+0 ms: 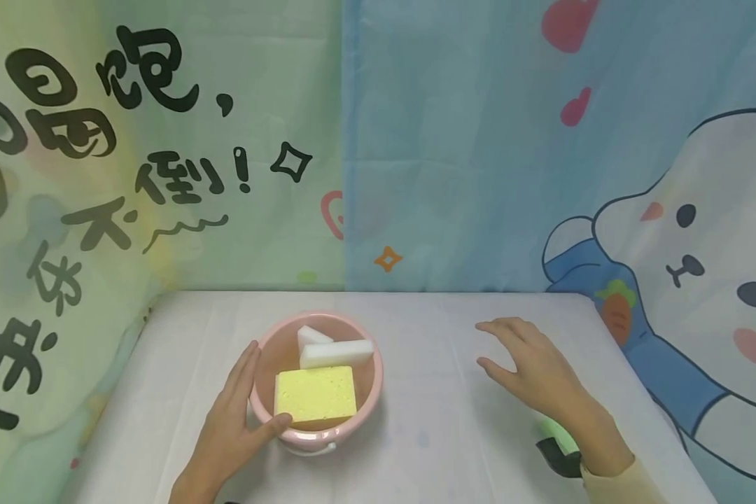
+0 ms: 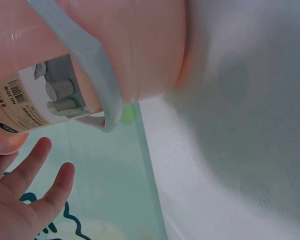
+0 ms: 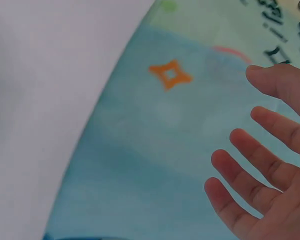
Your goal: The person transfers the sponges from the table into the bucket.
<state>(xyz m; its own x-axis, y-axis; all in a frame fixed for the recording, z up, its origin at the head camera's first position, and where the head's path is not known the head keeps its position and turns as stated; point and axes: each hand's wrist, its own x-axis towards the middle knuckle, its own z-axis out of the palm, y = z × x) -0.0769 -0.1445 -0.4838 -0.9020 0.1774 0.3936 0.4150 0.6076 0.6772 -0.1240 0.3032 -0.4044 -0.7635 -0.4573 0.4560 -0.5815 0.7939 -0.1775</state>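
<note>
A pink bucket stands on the white-covered table, left of its middle. Inside it lie a yellow sponge in front and two white sponge blocks behind. My left hand touches the bucket's left side with extended fingers, its thumb across the front rim by the yellow sponge. In the left wrist view the bucket's grey handle and a printed label show, with the fingers spread beside the rim. Over the table's right side hovers my right hand, fingers spread, holding nothing.
The table ends at a printed curtain behind, which also runs along the left side. Below the right wrist shows a green and black item, partly hidden by the forearm.
</note>
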